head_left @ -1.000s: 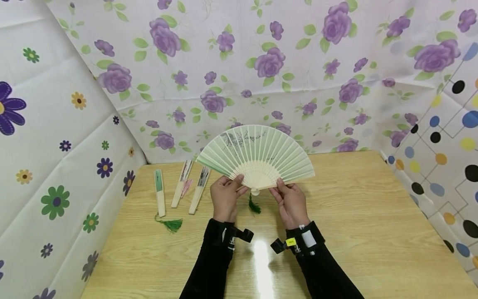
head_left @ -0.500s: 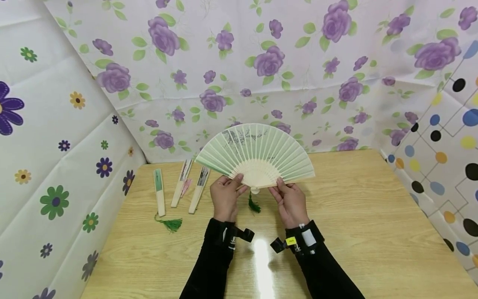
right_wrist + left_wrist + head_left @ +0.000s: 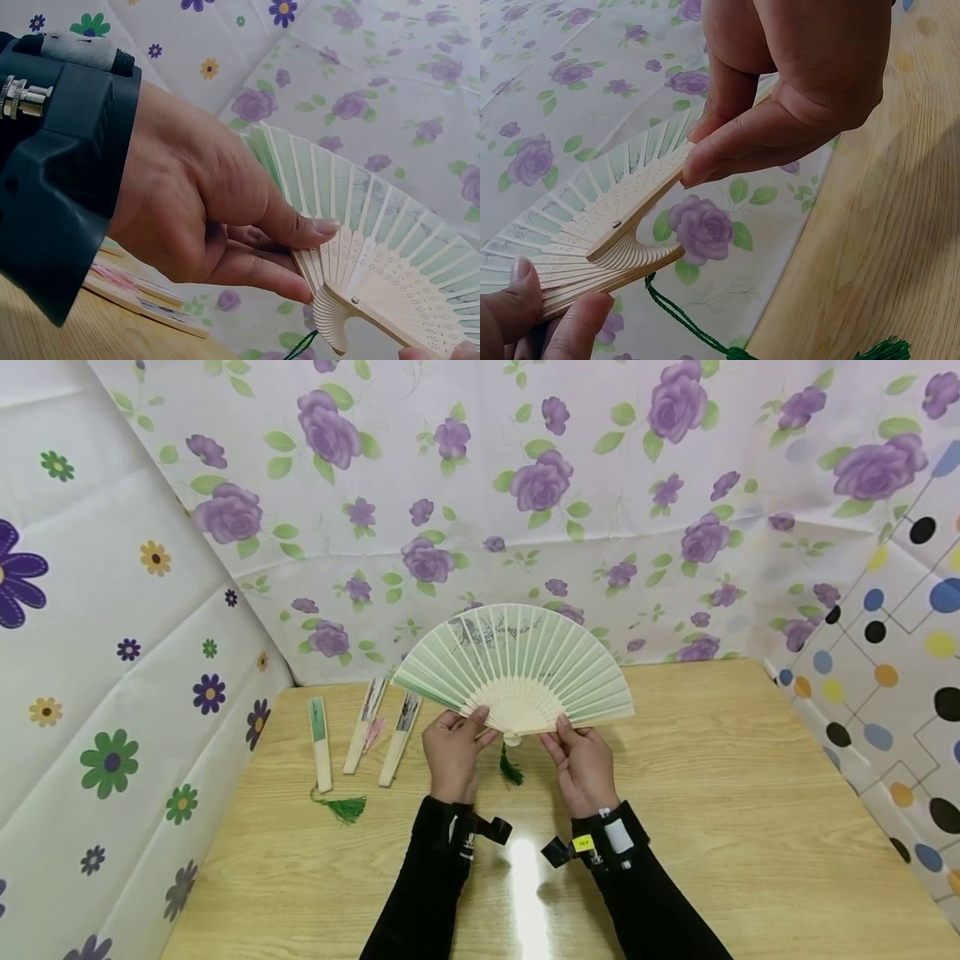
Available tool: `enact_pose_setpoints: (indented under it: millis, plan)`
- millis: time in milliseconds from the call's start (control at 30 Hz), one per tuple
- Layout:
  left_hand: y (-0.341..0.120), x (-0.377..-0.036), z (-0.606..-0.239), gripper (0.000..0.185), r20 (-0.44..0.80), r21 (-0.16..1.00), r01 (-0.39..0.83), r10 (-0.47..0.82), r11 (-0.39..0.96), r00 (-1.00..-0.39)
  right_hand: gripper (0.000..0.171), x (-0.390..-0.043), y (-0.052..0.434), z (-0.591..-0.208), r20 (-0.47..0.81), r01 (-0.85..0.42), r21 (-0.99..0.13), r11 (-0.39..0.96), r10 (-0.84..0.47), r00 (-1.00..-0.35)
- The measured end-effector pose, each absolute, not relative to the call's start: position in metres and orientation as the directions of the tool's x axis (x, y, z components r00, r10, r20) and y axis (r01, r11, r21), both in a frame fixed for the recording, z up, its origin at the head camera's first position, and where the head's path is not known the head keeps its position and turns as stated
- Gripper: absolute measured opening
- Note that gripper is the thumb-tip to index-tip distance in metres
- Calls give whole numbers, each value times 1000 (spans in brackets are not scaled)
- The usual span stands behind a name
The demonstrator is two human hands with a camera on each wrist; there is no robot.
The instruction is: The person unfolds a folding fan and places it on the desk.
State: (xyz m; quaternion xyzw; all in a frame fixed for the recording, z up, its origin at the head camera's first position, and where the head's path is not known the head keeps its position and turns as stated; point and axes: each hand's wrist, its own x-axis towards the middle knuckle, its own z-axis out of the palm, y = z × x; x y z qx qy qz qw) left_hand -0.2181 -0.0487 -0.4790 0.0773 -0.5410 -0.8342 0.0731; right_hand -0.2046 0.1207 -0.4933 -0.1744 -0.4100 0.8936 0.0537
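Note:
A spread folding fan, pale green with a dark branch print and cream ribs, is held up over the table's far part. My left hand pinches its left end rib, thumb on the face. The right hand grips the opposite end rib the same way. The rivet end points toward me, and a dark green tassel hangs from it. In the left wrist view, the right hand pinches an outer rib, with the rivet showing. The right wrist view shows my left hand thumb on the pierced ribs.
Left of my hands, three closed folding fans lie on the wooden table: one green-topped, one with a pink tassel, one dark-printed. A green tassel trails below the first. Patterned cloth walls the table.
The fan rises very slightly in the head view and tilts a little. Both hands keep their hold on it; the closed fans stay where they lay.

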Motion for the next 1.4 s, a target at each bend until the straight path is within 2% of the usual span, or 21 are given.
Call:
enact_pose_setpoints:
  millis: [333,533,600,667,800,900,1133,1200,1333,1400]
  plan:
    - [-45,-219,-476,36,-49,916,41,-213,-399,-976,25,-205,122,-492,-246,16,-732,-681,242,-938]
    - [-43,-218,-476,12,-63,916,32,-221,-400,-973,23,-205,122,-491,-249,12,-728,-685,249,-936]
    - [-41,-218,-476,10,-69,913,29,-224,-408,-972,24,-204,123,-491,-252,9,-723,-691,251,-935]
    - [-40,-218,-476,15,-70,910,32,-229,-412,-971,24,-204,123,-491,-255,4,-716,-698,257,-932]
    - [-36,-218,-476,38,-68,904,42,-241,-425,-968,26,-203,122,-490,-250,-17,-702,-712,269,-930]
    - [-33,-218,-476,47,-54,903,58,-247,-426,-968,26,-202,122,-489,-243,-29,-694,-719,272,-931]
    - [-31,-217,-478,48,-38,901,67,-232,-428,-972,28,-202,124,-489,-265,-16,-706,-708,285,-921]
    - [-31,-217,-480,44,-47,900,51,-214,-433,-976,31,-202,126,-490,-273,-5,-711,-704,283,-919]
    - [-25,-222,-490,13,-93,908,-9,-180,-419,-979,27,-205,135,-497,-305,13,-714,-700,294,-906]
    - [-20,-224,-496,13,-133,910,-61,-150,-410,-980,26,-206,142,-501,-323,19,-718,-696,308,-895]
